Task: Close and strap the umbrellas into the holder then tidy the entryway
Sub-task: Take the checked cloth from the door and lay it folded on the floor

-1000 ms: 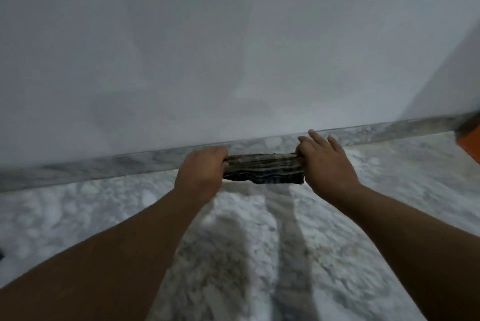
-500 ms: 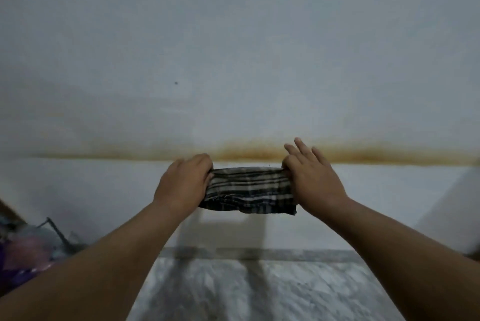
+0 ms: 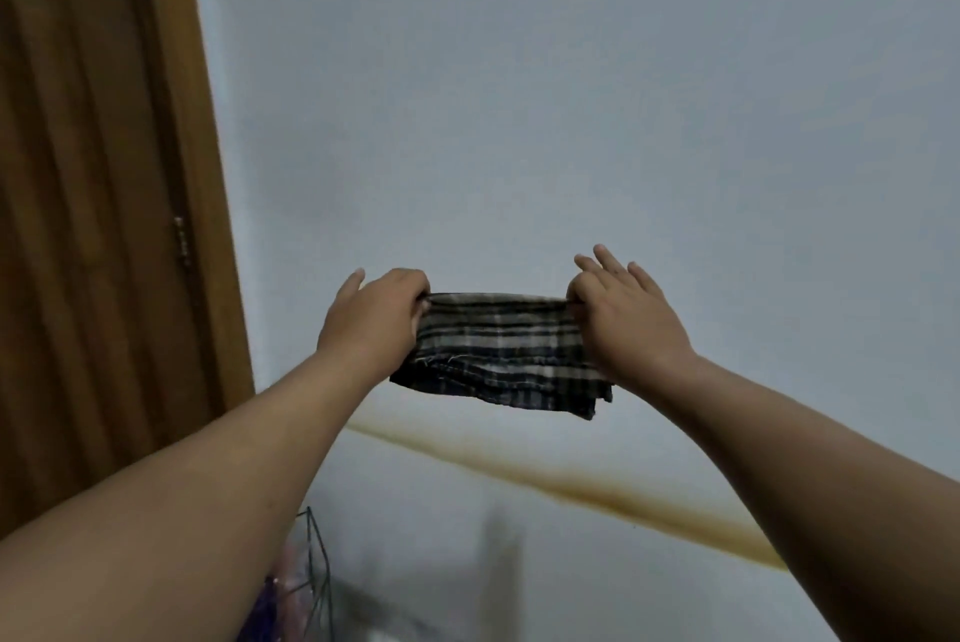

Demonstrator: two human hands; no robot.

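A folded checked cloth (image 3: 498, 350), dark with pale stripes, hangs stretched between both hands in front of the pale wall. My left hand (image 3: 374, 314) pinches its upper left corner with curled fingers. My right hand (image 3: 618, 314) pinches the upper right corner between thumb and forefinger, its other fingers spread upward. The cloth's lower edge hangs loose with frayed threads. No umbrella is plainly visible.
A brown wooden door (image 3: 88, 225) with a hinge stands at the left. A brownish stain line (image 3: 597, 480) runs across the wall. A thin wire frame (image 3: 317, 558) with purple plastic beside it shows at the bottom left.
The view has tilted up from the marble floor to the wall and door. Both hands have risen with the cloth, which now hangs more unfolded between them.
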